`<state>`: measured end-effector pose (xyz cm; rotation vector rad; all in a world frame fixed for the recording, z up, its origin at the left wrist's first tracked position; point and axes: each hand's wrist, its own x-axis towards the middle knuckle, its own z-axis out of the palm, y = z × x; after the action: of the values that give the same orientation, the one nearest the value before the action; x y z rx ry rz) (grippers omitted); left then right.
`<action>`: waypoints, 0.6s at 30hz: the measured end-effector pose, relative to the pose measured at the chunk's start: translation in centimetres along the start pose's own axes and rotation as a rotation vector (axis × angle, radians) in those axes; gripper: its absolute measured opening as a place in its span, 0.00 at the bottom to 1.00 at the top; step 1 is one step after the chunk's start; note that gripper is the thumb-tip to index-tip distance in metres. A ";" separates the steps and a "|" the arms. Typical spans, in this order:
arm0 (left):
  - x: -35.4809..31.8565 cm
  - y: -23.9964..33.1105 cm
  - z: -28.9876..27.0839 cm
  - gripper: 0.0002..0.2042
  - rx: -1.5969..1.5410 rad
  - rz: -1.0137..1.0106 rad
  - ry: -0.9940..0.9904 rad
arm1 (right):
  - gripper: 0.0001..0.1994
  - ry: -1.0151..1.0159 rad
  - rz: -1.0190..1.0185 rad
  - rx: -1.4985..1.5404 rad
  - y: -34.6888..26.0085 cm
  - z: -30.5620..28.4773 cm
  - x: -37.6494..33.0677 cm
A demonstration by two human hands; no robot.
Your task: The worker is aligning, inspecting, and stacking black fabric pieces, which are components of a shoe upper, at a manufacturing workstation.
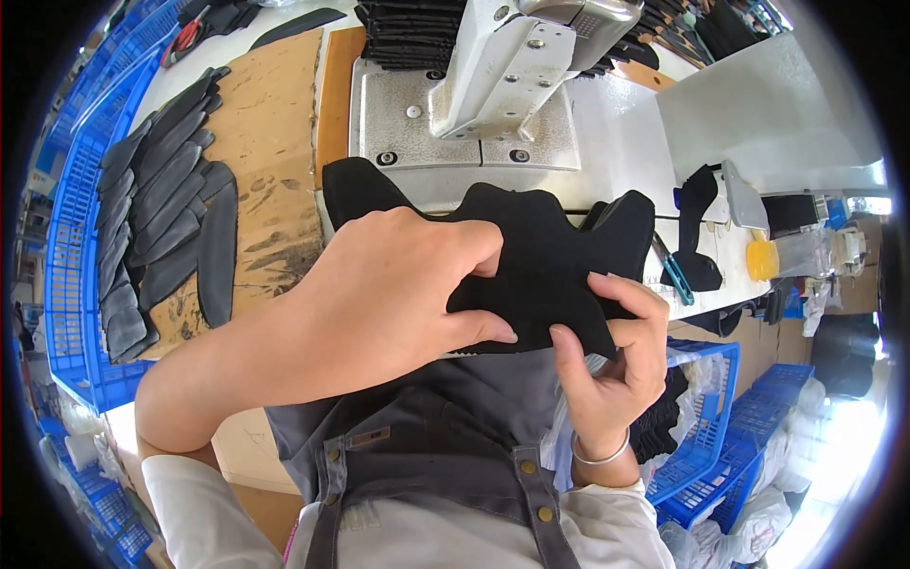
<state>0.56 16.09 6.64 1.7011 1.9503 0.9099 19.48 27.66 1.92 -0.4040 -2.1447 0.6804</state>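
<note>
A black cut piece of material (531, 228) with a wavy, scalloped outline spans the front edge of the sewing table, in front of a machine. My left hand (398, 275) lies across its left half, fingers curled onto it and thumb stretched along its lower part. Some of that hand's fingers are hidden. At the lower right corner, my right hand (616, 356) pinches the piece, thumb in front and fingers at the edge. More black layers show behind its right side.
The white sewing machine (517, 71) stands just beyond. Overlapping dark grey pieces (171, 190) lie on stained brown cardboard (275, 142) at left, beside a blue crate (71, 247). A teal-handled tool (675, 277) lies at right; blue baskets (749, 427) stand lower right.
</note>
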 end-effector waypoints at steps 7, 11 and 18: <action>0.0 0.1 -0.1 0.19 0.022 -0.017 -0.045 | 0.17 -0.032 0.012 -0.055 -0.2 0.1 0.0; -0.1 1.2 -1.0 0.19 0.172 -0.115 -0.106 | 0.23 -0.069 0.017 -0.146 -1.2 0.2 0.6; -0.9 -0.2 -2.8 0.17 0.195 -0.077 -0.177 | 0.24 -0.103 0.083 -0.164 -1.8 0.3 0.9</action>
<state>-1.31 14.63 8.43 1.7329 2.0223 0.5362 18.62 26.59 3.37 -0.5591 -2.3005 0.5848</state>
